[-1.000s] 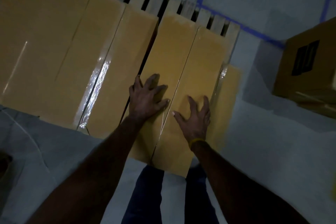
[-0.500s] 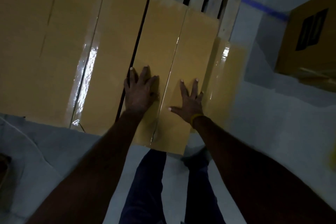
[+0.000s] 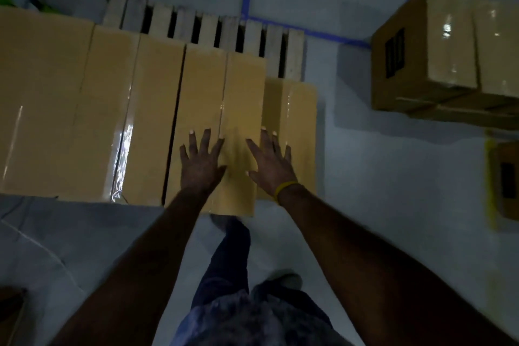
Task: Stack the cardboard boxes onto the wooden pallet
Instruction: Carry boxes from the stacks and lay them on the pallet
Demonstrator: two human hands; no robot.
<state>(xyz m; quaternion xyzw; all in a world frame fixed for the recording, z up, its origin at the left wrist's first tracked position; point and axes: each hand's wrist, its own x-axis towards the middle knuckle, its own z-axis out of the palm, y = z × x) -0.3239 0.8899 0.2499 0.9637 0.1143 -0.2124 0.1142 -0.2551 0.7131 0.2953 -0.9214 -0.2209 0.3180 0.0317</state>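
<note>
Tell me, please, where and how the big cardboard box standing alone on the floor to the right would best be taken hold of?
Probably by its two opposite side walls, low near the bottom edges, one hand each side. The floor box stands upright and apart from the pallet; it looks too broad for one hand, and its taped top offers no handle. Approach from its near side.

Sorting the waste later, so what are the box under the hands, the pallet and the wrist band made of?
Box: tan cardboard, matte, with glossy clear tape along its seam, judging by the glare. Pallet: pale bare wood, seen as separate slats with gaps. Band: yellow, thin and smooth, probably rubber or silicone; too small to be sure.
</note>
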